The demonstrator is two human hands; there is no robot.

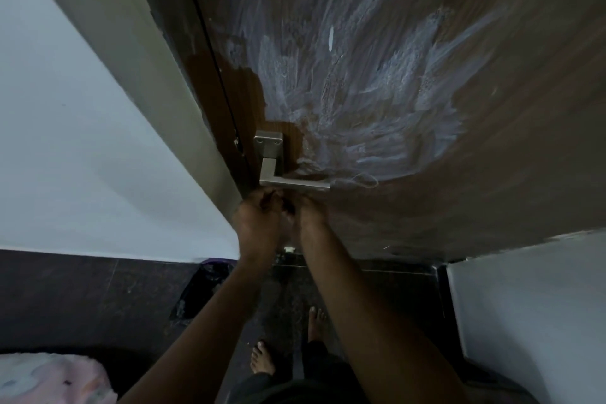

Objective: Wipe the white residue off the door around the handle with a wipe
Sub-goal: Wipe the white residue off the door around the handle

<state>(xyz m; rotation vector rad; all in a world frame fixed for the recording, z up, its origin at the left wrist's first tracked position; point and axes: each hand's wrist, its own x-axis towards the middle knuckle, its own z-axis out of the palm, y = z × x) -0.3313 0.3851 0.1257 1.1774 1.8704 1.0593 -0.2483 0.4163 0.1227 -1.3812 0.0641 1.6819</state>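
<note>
Left hand [259,223] sits just under the lever handle [288,182], fingers curled inward, and right hand [311,213] presses in beside it; both seem to be working something small between them, likely the wipe, though it's too dark to confirm. Grip on either side: cannot tell. Across to the right, white residue [377,102] streaks the wooden door [524,92], largely uncleaned. Next: get the wipe open and up onto those streaks.

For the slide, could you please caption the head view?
Both hands meet below the metal handle of a brown door smeared with white residue.
</note>
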